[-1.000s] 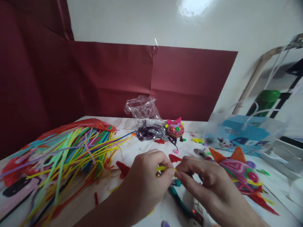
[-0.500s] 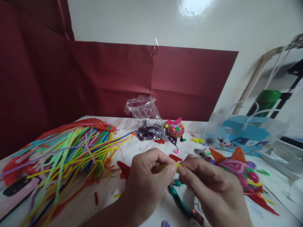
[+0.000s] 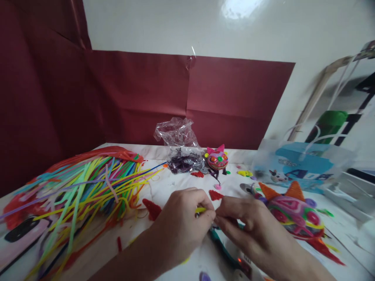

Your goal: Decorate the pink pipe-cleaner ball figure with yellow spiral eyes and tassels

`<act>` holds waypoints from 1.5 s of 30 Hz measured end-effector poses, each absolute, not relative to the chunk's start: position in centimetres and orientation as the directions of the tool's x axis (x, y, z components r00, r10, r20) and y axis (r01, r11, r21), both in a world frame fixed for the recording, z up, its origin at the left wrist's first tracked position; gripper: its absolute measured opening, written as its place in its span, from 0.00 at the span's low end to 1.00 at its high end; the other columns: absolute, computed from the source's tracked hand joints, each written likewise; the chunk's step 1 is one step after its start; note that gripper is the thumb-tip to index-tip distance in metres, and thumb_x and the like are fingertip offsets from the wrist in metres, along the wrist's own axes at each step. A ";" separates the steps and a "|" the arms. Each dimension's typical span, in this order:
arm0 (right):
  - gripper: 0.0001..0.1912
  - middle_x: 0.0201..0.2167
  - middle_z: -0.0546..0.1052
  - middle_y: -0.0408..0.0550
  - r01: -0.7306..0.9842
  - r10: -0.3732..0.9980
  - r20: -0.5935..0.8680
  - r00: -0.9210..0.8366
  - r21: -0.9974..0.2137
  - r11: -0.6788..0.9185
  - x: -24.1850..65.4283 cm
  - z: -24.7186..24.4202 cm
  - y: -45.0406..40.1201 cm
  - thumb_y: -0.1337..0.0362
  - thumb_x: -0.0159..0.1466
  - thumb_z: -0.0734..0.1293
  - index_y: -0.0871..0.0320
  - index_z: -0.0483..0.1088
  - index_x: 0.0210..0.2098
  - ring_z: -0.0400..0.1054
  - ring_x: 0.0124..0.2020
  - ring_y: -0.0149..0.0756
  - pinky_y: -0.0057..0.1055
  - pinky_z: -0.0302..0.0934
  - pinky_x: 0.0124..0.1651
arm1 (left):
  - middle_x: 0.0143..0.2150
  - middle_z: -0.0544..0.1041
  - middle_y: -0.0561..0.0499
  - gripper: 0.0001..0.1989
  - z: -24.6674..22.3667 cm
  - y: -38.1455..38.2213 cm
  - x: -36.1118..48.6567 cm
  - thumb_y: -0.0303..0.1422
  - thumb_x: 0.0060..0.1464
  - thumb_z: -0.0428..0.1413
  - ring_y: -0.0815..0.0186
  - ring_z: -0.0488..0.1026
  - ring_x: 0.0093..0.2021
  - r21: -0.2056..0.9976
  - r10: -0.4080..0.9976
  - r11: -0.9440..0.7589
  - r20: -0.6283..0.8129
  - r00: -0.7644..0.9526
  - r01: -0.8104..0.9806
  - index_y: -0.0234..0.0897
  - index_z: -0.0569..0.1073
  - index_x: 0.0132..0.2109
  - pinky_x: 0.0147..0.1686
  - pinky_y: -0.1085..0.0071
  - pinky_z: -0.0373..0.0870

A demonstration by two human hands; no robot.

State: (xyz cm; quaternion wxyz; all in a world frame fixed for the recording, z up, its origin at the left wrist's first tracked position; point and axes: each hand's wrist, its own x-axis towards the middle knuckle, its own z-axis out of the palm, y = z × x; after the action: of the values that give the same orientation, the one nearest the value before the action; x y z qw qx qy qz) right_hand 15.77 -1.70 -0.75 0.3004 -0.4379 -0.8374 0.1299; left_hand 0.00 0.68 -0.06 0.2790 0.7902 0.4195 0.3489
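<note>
Though partly behind the right hand (image 3: 253, 228), perhaps teal-handled pliers (image 3: 222, 246).

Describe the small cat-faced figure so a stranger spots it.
Below the dark red sheet on the wall, a crumpled clear bag sits on the table. The cat-faced figure is just right of it. Pink ears set it apart from the nearer figure with orange ears.

On the white worktop (image 3: 172, 183) we see a heap of coloured stems (image 3: 96, 187) at the left of the frame, a clear bag (image 3: 187, 158) of dark pieces near the centre, a small pink-eared face (image 3: 217, 159) beside it, a larger orange-eared face (image 3: 295, 212) at right, and a purple disc (image 3: 204, 276) at the bottom edge.
</note>
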 end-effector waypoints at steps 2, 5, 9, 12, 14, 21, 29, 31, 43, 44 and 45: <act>0.14 0.17 0.66 0.41 0.561 0.837 0.414 -0.358 -0.621 0.547 15.8 -0.6 -1.6 0.66 0.60 0.58 0.58 0.61 0.18 0.58 0.21 0.29 0.25 0.52 0.25 | 0.28 0.74 0.53 0.08 -0.1 0.7 -0.1 0.24 0.47 0.52 0.69 0.71 0.31 0.783 0.849 -0.496 0.347 0.398 0.376 0.35 0.75 0.33 0.31 0.75 0.64; 0.15 0.16 0.61 0.40 0.398 0.897 0.360 -0.255 -0.807 0.437 16.0 -0.4 -1.5 0.62 0.59 0.62 0.59 0.62 0.17 0.54 0.20 0.28 0.25 0.49 0.23 | 0.33 0.73 0.53 0.12 -0.2 0.7 -0.3 0.24 0.46 0.55 0.70 0.70 0.32 0.782 0.798 -0.557 0.412 0.439 0.279 0.37 0.77 0.39 0.29 0.76 0.64; 0.19 0.15 0.58 0.39 0.167 0.935 0.258 -0.244 -0.938 0.302 16.3 -0.7 -1.2 0.56 0.56 0.66 0.60 0.64 0.16 0.48 0.19 0.26 0.25 0.44 0.21 | 0.32 0.71 0.51 0.11 -0.4 0.6 -0.4 0.24 0.45 0.59 0.70 0.69 0.30 0.758 0.750 -0.620 0.497 0.436 0.202 0.34 0.78 0.38 0.23 0.78 0.63; 0.18 0.14 0.59 0.39 0.003 0.939 0.247 -0.239 -0.967 0.255 16.2 -1.2 -1.1 0.56 0.55 0.69 0.61 0.68 0.16 0.48 0.18 0.25 0.25 0.43 0.21 | 0.28 0.69 0.52 0.07 -0.5 0.5 -0.4 0.23 0.43 0.61 0.71 0.68 0.28 0.671 0.679 -0.719 0.622 0.390 0.182 0.31 0.78 0.34 0.23 0.78 0.63; 0.15 0.14 0.60 0.39 -0.066 0.943 0.255 -0.213 -0.967 0.247 16.0 -1.5 -1.1 0.58 0.54 0.71 0.61 0.71 0.17 0.49 0.18 0.24 0.24 0.44 0.20 | 0.26 0.69 0.52 0.06 -0.4 0.4 -0.3 0.22 0.43 0.61 0.72 0.68 0.26 0.599 0.620 -0.779 0.693 0.368 0.183 0.29 0.78 0.33 0.23 0.79 0.63; 0.14 0.14 0.65 0.40 -0.096 0.954 0.280 -0.105 -0.958 0.271 15.6 -2.0 -1.3 0.59 0.54 0.72 0.60 0.73 0.17 0.51 0.17 0.23 0.22 0.46 0.19 | 0.26 0.70 0.53 0.07 -0.3 0.4 -0.5 0.18 0.45 0.58 0.75 0.68 0.25 0.487 0.535 -0.844 0.785 0.312 0.222 0.30 0.78 0.33 0.23 0.82 0.64; 0.14 0.14 0.66 0.41 -0.068 0.957 0.290 -0.023 -0.955 0.288 15.5 -1.8 -1.6 0.59 0.54 0.71 0.60 0.71 0.16 0.53 0.18 0.25 0.23 0.47 0.21 | 0.24 0.68 0.54 0.10 -0.3 0.2 -0.5 0.19 0.45 0.58 0.76 0.66 0.22 0.482 0.537 -0.842 0.789 0.298 0.242 0.31 0.79 0.36 0.19 0.84 0.61; 0.14 0.14 0.67 0.41 -0.109 0.963 0.271 -0.001 -0.957 0.269 15.0 -1.7 -1.9 0.58 0.53 0.72 0.59 0.72 0.17 0.55 0.19 0.25 0.23 0.49 0.21 | 0.23 0.67 0.55 0.10 -0.5 0.3 -0.3 0.19 0.47 0.56 0.76 0.65 0.22 0.485 0.532 -0.846 0.796 0.289 0.224 0.31 0.79 0.37 0.20 0.84 0.62; 0.08 0.16 0.71 0.44 -0.310 0.948 0.316 0.030 -0.899 0.310 14.1 -3.0 -1.8 0.60 0.54 0.73 0.57 0.77 0.23 0.58 0.18 0.24 0.19 0.53 0.21 | 0.22 0.66 0.57 0.09 -1.4 0.2 0.4 0.19 0.46 0.56 0.79 0.62 0.19 0.554 0.567 -0.824 0.811 0.143 0.119 0.33 0.79 0.33 0.16 0.85 0.59; 0.08 0.15 0.71 0.44 -0.318 0.949 0.314 0.035 -0.897 0.308 13.9 -2.9 -1.9 0.59 0.53 0.73 0.57 0.77 0.22 0.58 0.18 0.23 0.18 0.53 0.21 | 0.22 0.66 0.57 0.09 -1.2 0.2 0.4 0.19 0.46 0.56 0.79 0.63 0.19 0.552 0.564 -0.825 0.814 0.136 0.118 0.33 0.78 0.32 0.16 0.85 0.59; 0.09 0.14 0.71 0.44 -0.325 0.951 0.306 0.036 -0.897 0.301 13.8 -2.8 -1.9 0.59 0.53 0.74 0.58 0.76 0.22 0.58 0.17 0.23 0.18 0.53 0.20 | 0.22 0.67 0.57 0.09 -1.0 0.2 0.3 0.19 0.46 0.56 0.79 0.63 0.19 0.557 0.570 -0.821 0.811 0.132 0.124 0.34 0.78 0.32 0.16 0.85 0.60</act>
State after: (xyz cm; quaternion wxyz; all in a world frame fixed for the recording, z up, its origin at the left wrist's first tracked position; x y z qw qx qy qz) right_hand 13.79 -1.87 -2.76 0.6436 -0.3224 -0.4860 0.4956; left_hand 0.29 0.18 -1.04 0.1816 0.7302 0.2376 0.6143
